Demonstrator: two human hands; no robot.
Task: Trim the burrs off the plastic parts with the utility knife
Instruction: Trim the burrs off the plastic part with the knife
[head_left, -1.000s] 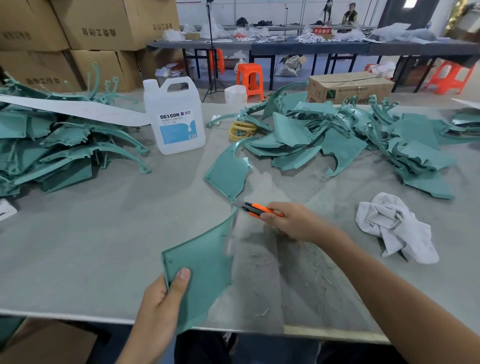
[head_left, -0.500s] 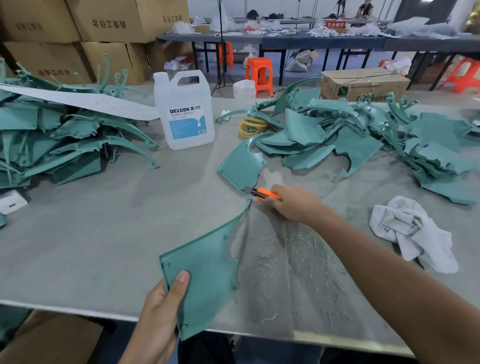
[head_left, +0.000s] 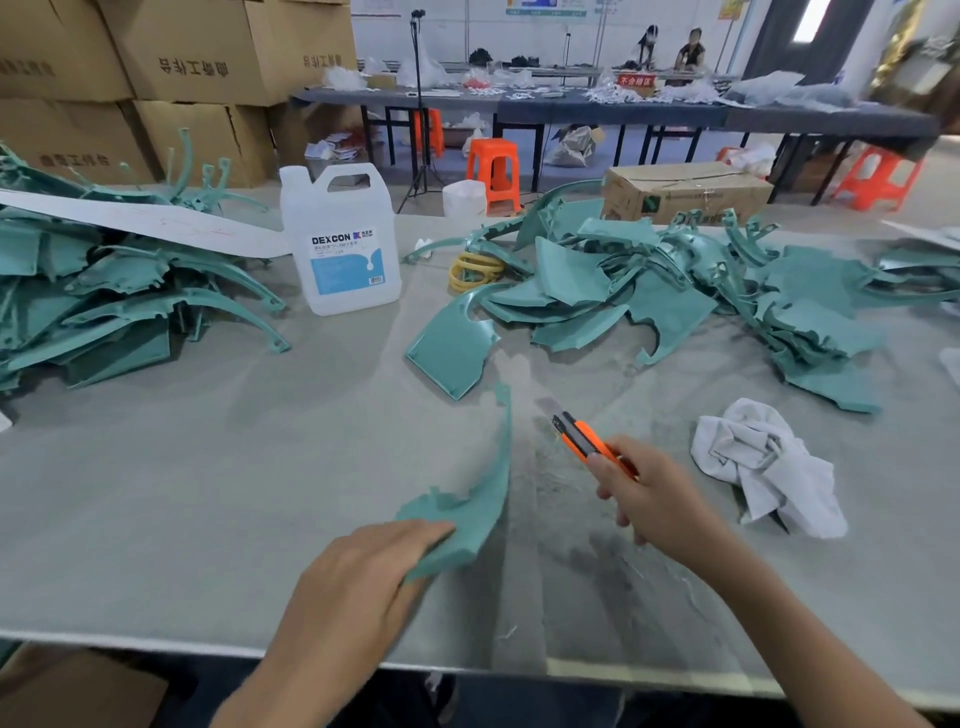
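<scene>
Table: grey work surface across my whole view; everything below sits on it.
Piles: I see teal plastic parts heaped far right and far left, both well away from the hands.
Cardboard box: at the far edge, flaps closed, so I can't tell what is in it.
Jug: white, capped and upright between the piles. I can't read its fill level.
Rag: crumpled, lying just right of the knife hand.
Part: the one being worked on, straight ahead of me at centre. It is tipped up on edge, and its long curved edge runs away from me to a tip near a loose panel.
Left hand: holds the near end of the part, fingers laid over the top, thumb hidden.
Right hand: closed round the knife handle, well apart from the left hand.
Knife: orange, blade out and pointing away and to the left. It is just right of the part's edge and not touching it.
Next move: I judge the right hand is nearer that edge, and the blade must cross left to meet it.
Shavings: pale curls scattered under the right forearm.
</scene>
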